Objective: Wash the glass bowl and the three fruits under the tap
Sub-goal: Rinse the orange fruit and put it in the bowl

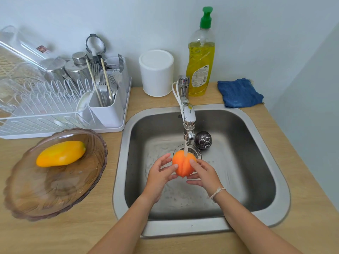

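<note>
Both hands, the left hand (159,176) and right hand (203,174), grip the orange fruit (183,165) under the running tap (189,123) over the sink (256,129), rinsing it, while the yellow fruit (61,155) waits in the glass bowl (36,202) on the tabletop (95,226) and the dark fruit (203,140) lies in the basin.

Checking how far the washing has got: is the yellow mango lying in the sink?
No, the yellow mango lies in the glass bowl on the counter, left of the sink.

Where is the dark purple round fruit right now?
In the head view, the dark purple round fruit lies on the floor of the steel sink, just right of the tap spout, behind the drain.
</note>
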The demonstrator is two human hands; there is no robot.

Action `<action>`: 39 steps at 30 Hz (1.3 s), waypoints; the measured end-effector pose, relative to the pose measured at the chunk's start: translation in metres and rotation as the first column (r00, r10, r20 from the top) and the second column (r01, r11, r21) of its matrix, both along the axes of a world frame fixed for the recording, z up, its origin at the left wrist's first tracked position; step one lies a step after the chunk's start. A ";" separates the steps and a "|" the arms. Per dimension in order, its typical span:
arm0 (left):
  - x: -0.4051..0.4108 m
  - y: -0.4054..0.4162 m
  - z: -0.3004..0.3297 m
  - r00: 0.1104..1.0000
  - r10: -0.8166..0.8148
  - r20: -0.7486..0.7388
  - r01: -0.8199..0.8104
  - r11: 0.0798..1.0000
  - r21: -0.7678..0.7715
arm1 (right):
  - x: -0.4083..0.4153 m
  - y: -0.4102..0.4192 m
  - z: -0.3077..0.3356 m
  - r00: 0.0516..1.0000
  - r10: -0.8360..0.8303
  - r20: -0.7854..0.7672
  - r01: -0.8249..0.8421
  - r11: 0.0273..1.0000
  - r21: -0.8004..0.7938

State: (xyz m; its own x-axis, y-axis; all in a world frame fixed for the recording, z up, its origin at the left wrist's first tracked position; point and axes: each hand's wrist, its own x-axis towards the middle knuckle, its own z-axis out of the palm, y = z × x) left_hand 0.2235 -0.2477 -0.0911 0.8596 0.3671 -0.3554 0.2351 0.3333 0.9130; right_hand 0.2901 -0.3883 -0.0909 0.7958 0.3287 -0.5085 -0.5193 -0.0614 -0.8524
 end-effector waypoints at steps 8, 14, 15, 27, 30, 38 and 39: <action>0.000 0.002 -0.004 1.000 0.003 -0.007 -0.002 0.997 0.076 | -0.003 0.000 0.004 0.988 0.122 -0.094 -0.126 0.991 -0.036; 0.000 0.003 0.002 0.999 0.036 0.014 -0.035 0.994 -0.102 | -0.002 0.000 0.001 0.994 0.102 -0.032 -0.101 0.994 0.028; 0.000 0.004 0.002 0.999 0.043 0.020 -0.041 0.994 -0.099 | -0.001 0.000 0.003 0.996 0.078 -0.043 -0.077 0.996 0.038; 0.001 0.002 -0.005 1.000 -0.002 -0.021 0.002 1.000 -0.031 | -0.001 -0.002 -0.001 0.996 0.090 0.019 -0.091 0.994 0.060; 0.002 0.001 -0.004 0.996 -0.040 -0.076 0.039 0.999 -0.011 | -0.002 -0.001 -0.002 0.980 0.149 0.133 -0.150 0.989 -0.006; 0.000 0.001 -0.002 0.990 -0.031 -0.138 0.030 0.999 -0.014 | 0.002 -0.002 -0.005 0.983 0.038 0.179 -0.048 0.997 0.052; 0.000 0.001 -0.002 0.990 -0.038 -0.137 0.035 0.999 -0.021 | 0.003 -0.003 -0.006 0.986 0.015 0.169 -0.028 0.997 0.070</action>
State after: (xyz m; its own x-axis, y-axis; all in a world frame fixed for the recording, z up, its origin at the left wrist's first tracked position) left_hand 0.2230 -0.2470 -0.0930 0.8148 0.3286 -0.4777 0.3706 0.3386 0.8649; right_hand 0.2927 -0.3909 -0.0964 0.8602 0.3776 -0.3427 -0.3676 -0.0064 -0.9299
